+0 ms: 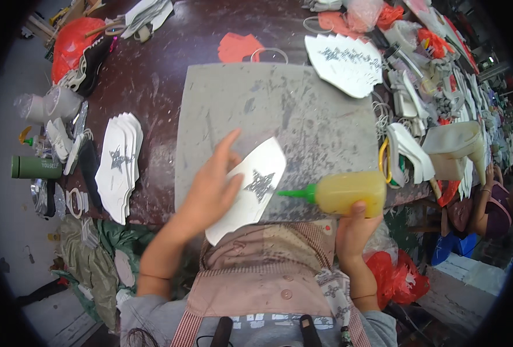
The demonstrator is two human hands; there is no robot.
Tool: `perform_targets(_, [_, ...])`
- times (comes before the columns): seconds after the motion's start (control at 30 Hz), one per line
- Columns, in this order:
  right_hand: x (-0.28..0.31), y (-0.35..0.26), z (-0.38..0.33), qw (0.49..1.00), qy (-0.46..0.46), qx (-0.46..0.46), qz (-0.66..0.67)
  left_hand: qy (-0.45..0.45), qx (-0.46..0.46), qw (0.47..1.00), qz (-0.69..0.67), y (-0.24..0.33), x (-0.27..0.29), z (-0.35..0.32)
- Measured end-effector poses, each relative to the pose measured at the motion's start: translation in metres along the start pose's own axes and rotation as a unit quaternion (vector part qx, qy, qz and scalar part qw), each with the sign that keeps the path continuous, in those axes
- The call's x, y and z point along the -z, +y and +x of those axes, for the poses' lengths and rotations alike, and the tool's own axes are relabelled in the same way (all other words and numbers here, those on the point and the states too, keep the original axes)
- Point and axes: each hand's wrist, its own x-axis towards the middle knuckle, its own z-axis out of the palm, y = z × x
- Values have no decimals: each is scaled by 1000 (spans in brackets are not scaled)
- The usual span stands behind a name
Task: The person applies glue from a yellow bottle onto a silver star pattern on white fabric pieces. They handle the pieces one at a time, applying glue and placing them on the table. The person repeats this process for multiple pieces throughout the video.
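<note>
A white shoe-upper piece [245,199] with a dark glittery star lies aslant over the front of the grey board [227,104]. My left hand [210,188] is at its left edge, thumb resting on the piece and index finger stretched past it; the lower fingers are partly hidden. In my right hand [355,225] is a squeeze bottle [349,194] of yellowish liquid, lying sideways. Its green nozzle points left, with the tip close to the piece's right edge near the star.
Fanned white upper pieces [117,168] lie left on the dark red table [158,87]; another fanned stack [349,63] sits at the board's far right corner. A cloudy plastic container [453,147] and cluttered shoe parts fill the right. A green cylinder [36,168] stands far left.
</note>
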Motion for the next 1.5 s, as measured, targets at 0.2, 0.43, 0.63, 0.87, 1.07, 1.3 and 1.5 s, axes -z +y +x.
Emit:
perform_targets(0.2, [27, 12, 66, 907, 62, -81, 408, -97, 43, 973, -206, 43, 36, 115])
perform_targets(0.43, [22, 19, 62, 914, 69, -71, 394, 109, 90, 975, -172, -17, -79, 273])
perform_targets(0.63, [23, 13, 62, 914, 52, -66, 396, 90, 46, 989, 107, -17, -89, 289])
perform_targets(0.87, [24, 13, 61, 903, 61, -90, 416, 250, -137, 925, 252, 8, -7, 219])
perform_targets(1.07, [27, 15, 60, 912, 65, -83, 397, 312, 108, 777, 536, -35, 163, 3])
perform_targets(1.3, [27, 18, 64, 936, 29, -66, 344, 392, 72, 770, 498, -108, 154, -69])
perform_targets(1.5, [28, 18, 58, 933, 58, -53, 352, 399, 81, 803, 435, -105, 152, -57])
